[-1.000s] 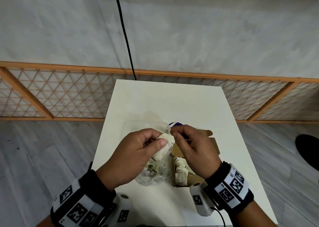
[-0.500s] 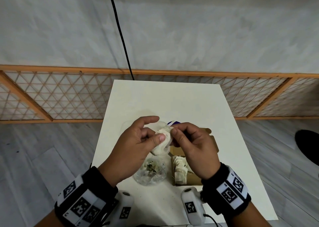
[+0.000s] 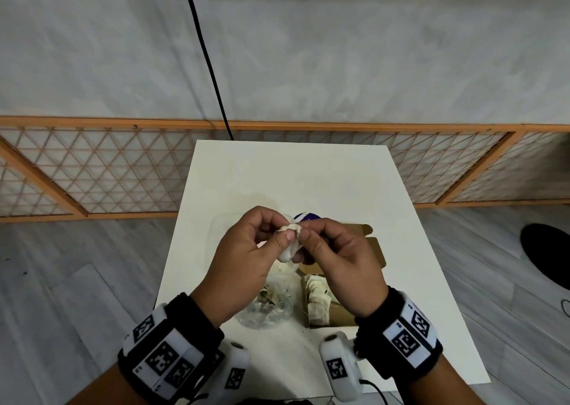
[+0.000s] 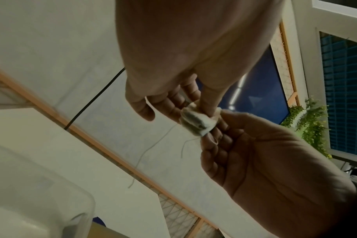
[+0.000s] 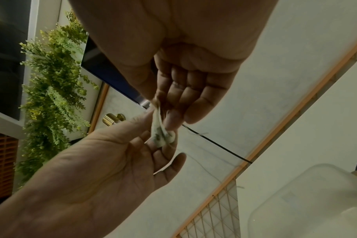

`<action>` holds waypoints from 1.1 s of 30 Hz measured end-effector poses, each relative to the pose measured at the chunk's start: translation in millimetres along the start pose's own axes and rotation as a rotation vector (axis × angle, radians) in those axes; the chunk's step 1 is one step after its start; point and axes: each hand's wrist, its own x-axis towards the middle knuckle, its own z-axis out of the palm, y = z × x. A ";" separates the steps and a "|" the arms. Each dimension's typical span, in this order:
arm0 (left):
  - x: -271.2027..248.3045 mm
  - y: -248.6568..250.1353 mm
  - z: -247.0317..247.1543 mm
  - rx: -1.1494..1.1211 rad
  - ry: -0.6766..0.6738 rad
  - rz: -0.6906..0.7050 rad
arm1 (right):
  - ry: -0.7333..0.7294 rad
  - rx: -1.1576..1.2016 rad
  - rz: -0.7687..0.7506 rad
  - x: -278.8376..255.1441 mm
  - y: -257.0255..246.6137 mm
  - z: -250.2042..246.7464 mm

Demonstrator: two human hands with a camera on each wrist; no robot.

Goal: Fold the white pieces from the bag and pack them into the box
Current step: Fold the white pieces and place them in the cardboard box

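Observation:
Both hands hold one white piece [image 3: 288, 244], a small tea-bag-like pouch with loose threads, above the table. My left hand [image 3: 246, 250] pinches it between thumb and fingers, and my right hand [image 3: 330, 247] pinches its other edge. In the left wrist view the pouch [image 4: 198, 120] shows dark contents inside and a thread hangs down from it. In the right wrist view the pouch [image 5: 161, 133] sits edge-on between both sets of fingertips. Below the hands lie a clear plastic bag [image 3: 265, 309] and an open cardboard box [image 3: 374, 250] with several white pieces [image 3: 317, 300] packed inside.
The white table [image 3: 293, 173] ends close on both sides and at the front. A clear plastic container [image 3: 222, 222] and a purple-and-white object [image 3: 305, 216] sit behind the hands. A black cable [image 3: 209, 65] hangs along the wall, and a wooden lattice fence [image 3: 92, 170] runs behind the table.
Both hands have risen a little and drawn together, and the white piece is bunched smaller between the fingertips than a second ago.

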 end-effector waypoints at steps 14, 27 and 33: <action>-5.7 -35.5 -3.5 0.105 -0.011 -0.213 | 0.093 -0.453 0.155 -6.2 39.6 -90.8; -17.8 -112.0 -49.8 0.263 0.060 -0.419 | -0.054 -0.996 0.710 -15.6 181.2 -136.2; -17.8 -138.3 -51.4 0.493 -0.061 -0.377 | 0.153 -0.925 0.783 -15.2 210.9 -126.2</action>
